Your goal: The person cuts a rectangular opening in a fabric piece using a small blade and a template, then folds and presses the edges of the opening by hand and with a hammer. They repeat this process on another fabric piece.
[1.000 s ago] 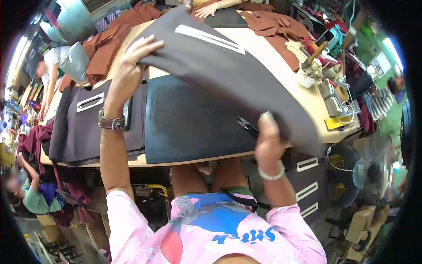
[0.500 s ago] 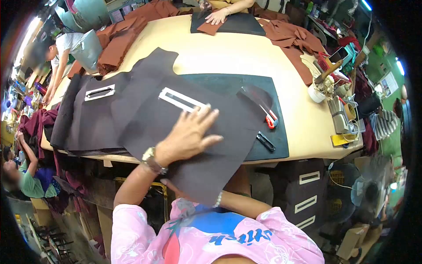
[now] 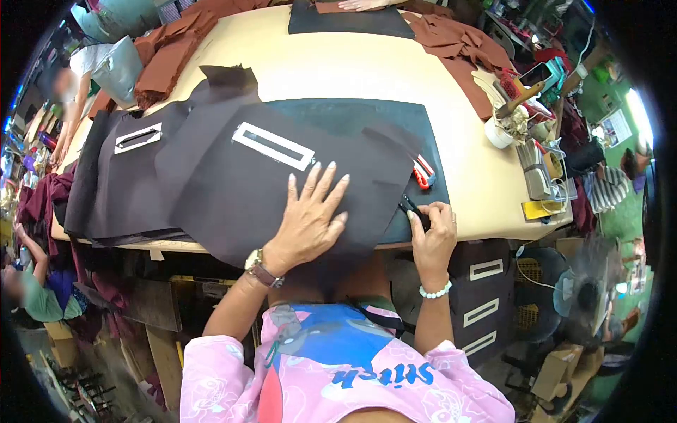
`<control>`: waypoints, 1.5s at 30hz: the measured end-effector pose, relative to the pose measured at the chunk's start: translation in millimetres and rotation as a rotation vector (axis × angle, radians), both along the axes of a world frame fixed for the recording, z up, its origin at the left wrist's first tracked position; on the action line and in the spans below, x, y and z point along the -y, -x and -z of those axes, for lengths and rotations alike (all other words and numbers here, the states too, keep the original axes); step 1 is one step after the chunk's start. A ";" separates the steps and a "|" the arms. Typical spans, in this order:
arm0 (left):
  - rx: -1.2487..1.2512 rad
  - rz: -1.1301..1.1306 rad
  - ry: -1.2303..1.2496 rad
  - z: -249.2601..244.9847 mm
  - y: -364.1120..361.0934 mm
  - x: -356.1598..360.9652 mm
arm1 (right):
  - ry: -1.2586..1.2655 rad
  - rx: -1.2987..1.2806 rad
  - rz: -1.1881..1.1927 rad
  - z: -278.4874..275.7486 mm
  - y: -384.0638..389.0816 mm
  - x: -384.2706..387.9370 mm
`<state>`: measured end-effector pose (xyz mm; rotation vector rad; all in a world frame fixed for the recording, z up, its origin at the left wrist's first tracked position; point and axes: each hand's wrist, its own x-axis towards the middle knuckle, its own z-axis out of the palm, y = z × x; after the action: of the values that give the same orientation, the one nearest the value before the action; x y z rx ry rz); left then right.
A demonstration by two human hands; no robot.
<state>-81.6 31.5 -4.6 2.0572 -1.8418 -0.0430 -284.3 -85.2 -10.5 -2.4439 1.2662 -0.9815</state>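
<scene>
My left hand (image 3: 310, 218) lies spread and flat on a dark fabric panel (image 3: 218, 183), just below a white rectangular frame (image 3: 273, 146) on the cloth. The panel lies partly over a dark green cutting mat (image 3: 338, 109) and hangs past the table's near edge. At the panel's right side, my right hand (image 3: 433, 229) pinches a small black tool (image 3: 415, 210) against the mat. Just above it rests a red and white cutter (image 3: 424, 173). Another white frame (image 3: 138, 138) with a dark slot is on the dark cloth farther left.
Rust-brown cloth (image 3: 173, 53) lies at the back left, and more (image 3: 458, 39) at the back right. A white cup (image 3: 498, 132) and a yellow block (image 3: 543, 209) stand at the right edge. A co-worker's hand (image 3: 363, 4) rests at the far side.
My right hand has come up from beneath the hanging cloth to the black tool and taken hold of it. My left hand stays spread on the panel. The view has shifted slightly.
</scene>
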 end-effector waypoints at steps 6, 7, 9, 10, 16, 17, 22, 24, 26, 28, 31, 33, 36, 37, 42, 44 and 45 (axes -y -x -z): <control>0.002 -0.040 0.001 17.0 21.6 1.1 | -0.222 0.236 0.229 -2.1 41.4 8.2; 0.003 -0.035 0.008 15.3 25.0 -2.2 | -0.230 0.301 0.243 -4.7 46.6 7.2; 0.011 -0.007 0.007 12.0 33.6 -9.5 | -0.262 0.392 0.218 -12.8 45.0 -0.4; 0.019 0.015 -0.001 11.3 38.4 -14.0 | -0.267 0.435 0.185 -17.9 37.1 -8.3; -0.036 0.060 0.088 27.9 63.4 -22.8 | -0.325 0.395 -0.431 -26.3 -37.0 -60.9; -0.031 0.060 0.062 31.2 65.1 -25.2 | -0.266 0.353 -0.404 -20.3 -40.1 -55.9; -0.068 0.146 0.059 22.8 73.6 -33.0 | -0.064 0.194 -0.133 1.2 -10.3 -20.5; -0.083 0.186 0.072 25.3 76.4 -36.8 | -0.014 0.153 -0.058 4.6 9.3 -10.8; -0.120 0.199 0.069 25.6 78.2 -36.3 | 0.027 0.073 0.008 5.1 20.5 -8.6; -0.136 0.179 0.068 21.7 76.5 -33.7 | 0.092 0.036 0.024 5.2 21.7 -6.0; -0.149 0.079 0.104 9.6 57.7 -33.1 | 0.174 -0.017 0.002 -2.9 13.7 0.3; -0.098 -0.067 0.126 5.5 39.7 -33.0 | 0.147 -0.007 -0.056 -2.9 7.1 8.1; -0.025 -0.288 0.064 10.1 15.0 -31.9 | 0.059 0.066 -0.129 -4.4 -1.2 11.8; -0.035 -0.332 0.030 11.0 9.2 -31.4 | 0.024 0.120 -0.153 -5.1 -3.3 10.1; 0.018 -0.350 -0.004 15.8 7.1 -21.2 | -0.008 0.336 -0.240 -21.3 -22.0 -15.2; 0.040 -0.343 -0.027 15.3 9.9 -16.3 | -0.177 0.408 -0.328 -27.9 -42.7 -38.3; 0.041 -0.343 -0.029 15.7 10.8 -14.3 | -0.233 0.374 -0.380 -27.6 -53.4 -48.5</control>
<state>-92.4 45.9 -20.3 2.3812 -1.4926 0.0648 -230.9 -36.7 17.0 -2.0870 0.7145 -1.0480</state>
